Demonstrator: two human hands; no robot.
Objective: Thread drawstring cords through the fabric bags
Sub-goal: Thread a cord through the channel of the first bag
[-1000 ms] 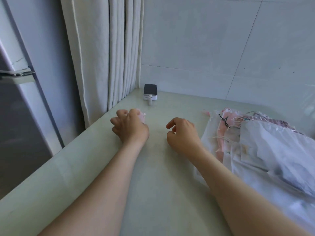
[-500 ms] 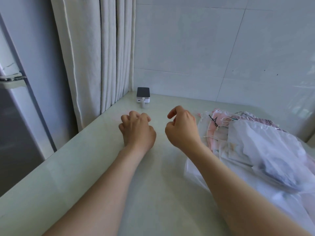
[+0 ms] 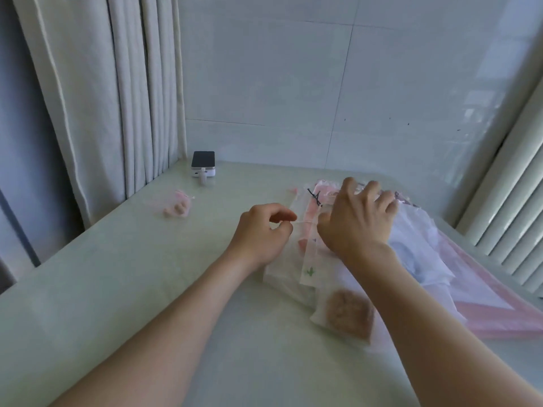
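Fabric bags (image 3: pixel 417 248), sheer white, lie heaped; left hand (image 3: pixel 260 233) pinches cord (image 3: pixel 304 222), right hand (image 3: pixel 357 224) rests splayed.

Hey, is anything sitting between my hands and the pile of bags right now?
Nothing visible. Your left hand pinches a thin white cord at the pile's edge, and your right hand is spread over the pile of fabric bags. The small pink bag and the white device lie off to the left.

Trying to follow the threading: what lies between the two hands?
Head view: a thin white cord runs across the gap, pinched in the left hand and reaching toward the right hand, over the edge of the fabric bags.
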